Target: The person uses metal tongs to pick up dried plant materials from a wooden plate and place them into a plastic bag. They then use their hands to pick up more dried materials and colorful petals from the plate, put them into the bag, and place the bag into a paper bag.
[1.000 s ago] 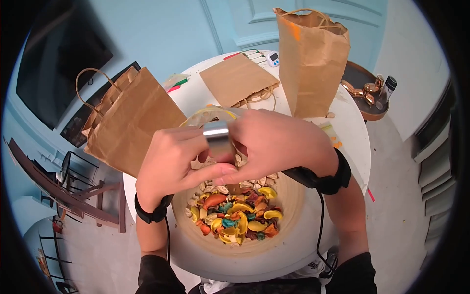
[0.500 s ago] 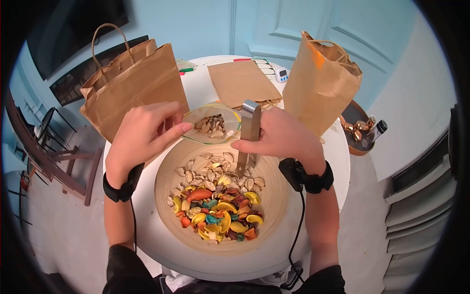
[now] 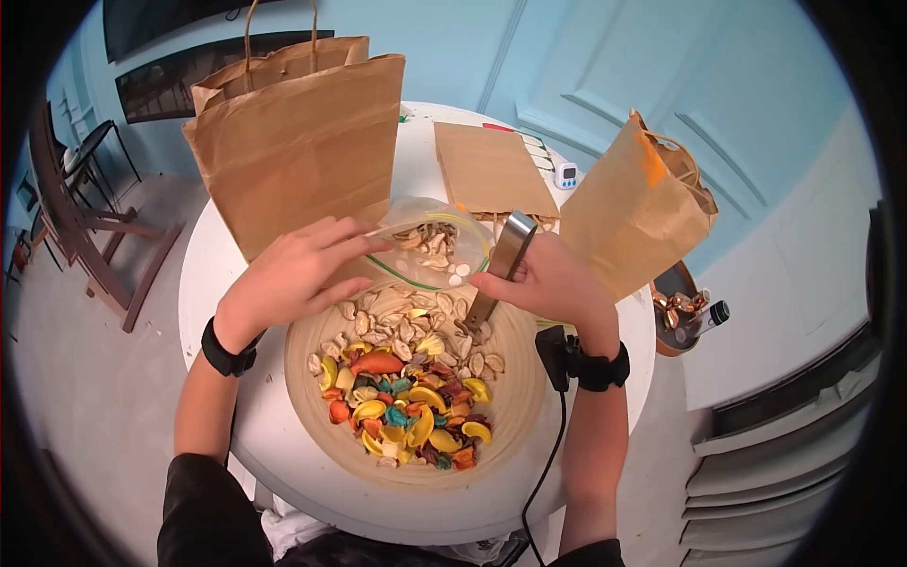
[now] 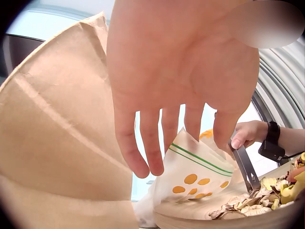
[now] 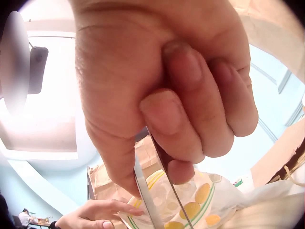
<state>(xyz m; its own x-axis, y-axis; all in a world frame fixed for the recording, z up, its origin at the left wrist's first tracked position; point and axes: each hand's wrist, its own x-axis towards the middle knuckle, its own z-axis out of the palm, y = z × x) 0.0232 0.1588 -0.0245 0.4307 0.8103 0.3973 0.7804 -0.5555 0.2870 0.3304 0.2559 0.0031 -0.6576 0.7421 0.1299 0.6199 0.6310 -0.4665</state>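
My right hand [image 3: 557, 283] grips flat metal tongs [image 3: 503, 265], its fingers curled round them in the right wrist view. The tongs' tips reach into pale dried pods [image 3: 406, 329] at the back of a round wooden bowl [image 3: 307, 425]. Nearer the front of that bowl lies a colourful potpourri mix [image 3: 416, 406]. Behind it a clear zip bag [image 3: 477, 236] gapes, holding tan dried pieces and a few white discs. My left hand [image 3: 288, 279] is at the bag's left edge, fingers extended and apart in the left wrist view, where orange spots mark the bag [image 4: 195, 164].
A tall brown paper bag [image 3: 293, 151] stands behind my left hand, another [image 3: 628, 222] at the right. A flat paper bag [image 3: 496, 170] lies at the back of the white table [image 3: 203, 293], beside a small white timer [image 3: 566, 176]. A side table holds a bottle [image 3: 709, 319].
My hands have drawn apart from where they met over the bowl. The tongs are now in my right hand, tips lowered among the pods, and my left hand has come to the zip bag.
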